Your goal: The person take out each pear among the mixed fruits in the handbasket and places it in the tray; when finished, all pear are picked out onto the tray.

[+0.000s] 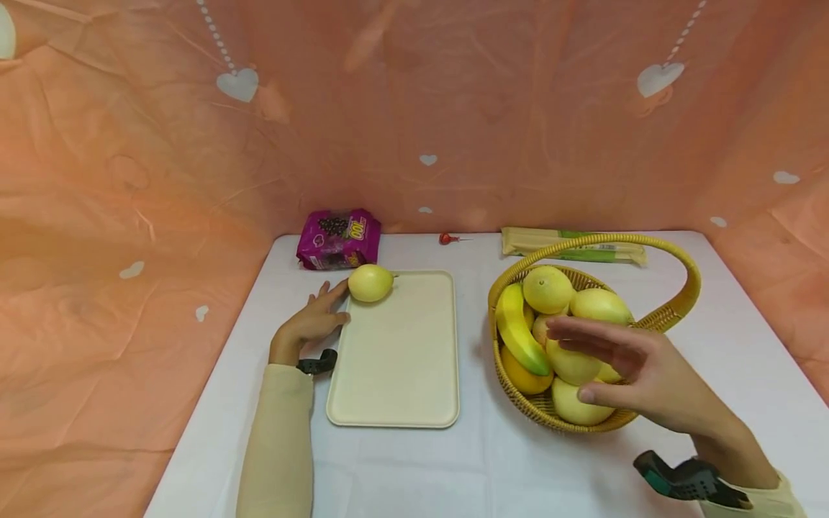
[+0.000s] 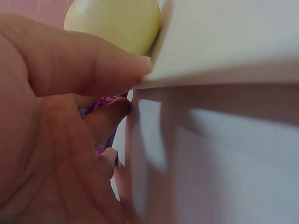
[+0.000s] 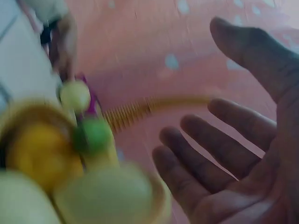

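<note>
A pale yellow, rounded fruit with a short stem, like a pear (image 1: pixel 370 283), sits on the top left corner of the cream tray (image 1: pixel 398 352). My left hand (image 1: pixel 316 319) is at that corner, fingers extended, a fingertip right at the fruit's left side. In the left wrist view, the thumb (image 2: pixel 98 65) lies along the tray's rim, its tip just below the fruit. Over the front right of a wicker basket (image 1: pixel 518 403), my right hand (image 1: pixel 654 374) hovers with fingers spread and nothing in them. The basket holds a banana (image 1: pixel 518 327), an orange fruit (image 1: pixel 526 373) and several pale yellow fruits (image 1: pixel 547 289).
Behind the tray lies a purple snack packet (image 1: pixel 340 239). A small red-handled tool (image 1: pixel 447 239) and a long beige-green packet (image 1: pixel 531 241) are along the table's back edge. The basket's tall handle (image 1: pixel 689 280) arches up at the right. Orange cloth (image 1: pixel 486 122) hangs around the table.
</note>
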`<state>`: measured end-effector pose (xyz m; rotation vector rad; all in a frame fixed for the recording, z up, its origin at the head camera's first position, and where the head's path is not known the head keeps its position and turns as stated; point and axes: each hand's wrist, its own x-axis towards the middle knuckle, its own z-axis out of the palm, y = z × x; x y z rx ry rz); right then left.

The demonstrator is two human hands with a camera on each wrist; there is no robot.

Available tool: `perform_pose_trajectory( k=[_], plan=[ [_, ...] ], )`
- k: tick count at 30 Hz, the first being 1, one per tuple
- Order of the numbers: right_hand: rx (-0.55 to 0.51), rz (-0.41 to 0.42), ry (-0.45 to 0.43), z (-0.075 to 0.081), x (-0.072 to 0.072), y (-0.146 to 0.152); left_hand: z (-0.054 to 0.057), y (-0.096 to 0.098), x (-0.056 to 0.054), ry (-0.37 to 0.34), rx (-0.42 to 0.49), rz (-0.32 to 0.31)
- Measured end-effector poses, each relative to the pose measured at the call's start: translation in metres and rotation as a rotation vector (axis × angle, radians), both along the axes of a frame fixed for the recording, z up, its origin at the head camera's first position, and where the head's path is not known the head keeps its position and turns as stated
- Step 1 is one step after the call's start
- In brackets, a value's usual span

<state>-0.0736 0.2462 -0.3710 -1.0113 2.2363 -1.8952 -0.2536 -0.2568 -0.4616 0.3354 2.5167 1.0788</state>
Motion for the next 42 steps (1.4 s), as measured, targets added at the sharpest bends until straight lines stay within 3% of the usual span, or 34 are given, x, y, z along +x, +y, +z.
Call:
perform_pose_trajectory(
  k=[6,13,20,32,37,42],
  plan=[
    [0.115,-0.126,-0.039,0.0,0.017,0.049,0.001,0.002,0.0,-0.015,-0.003,0.01],
    [0.166,-0.168,-0.013,-0.008,0.016,0.071,0.003,0.002,0.001,-0.014,0.005,0.012],
    [0.346,-0.258,-0.032,-0.011,0.008,0.065,0.003,0.0,0.001,-0.014,0.002,0.013],
    [0.398,-0.226,-0.107,-0.013,-0.007,0.049,0.0,0.0,0.0,-0.016,0.005,0.011],
    [0.456,-0.282,-0.122,-0.013,-0.01,0.043,0.0,0.0,0.0,-0.019,0.001,0.012],
    [0.515,-0.361,-0.06,-0.014,-0.009,0.037,0.001,0.002,0.0,-0.019,0.003,0.013]
  ],
)
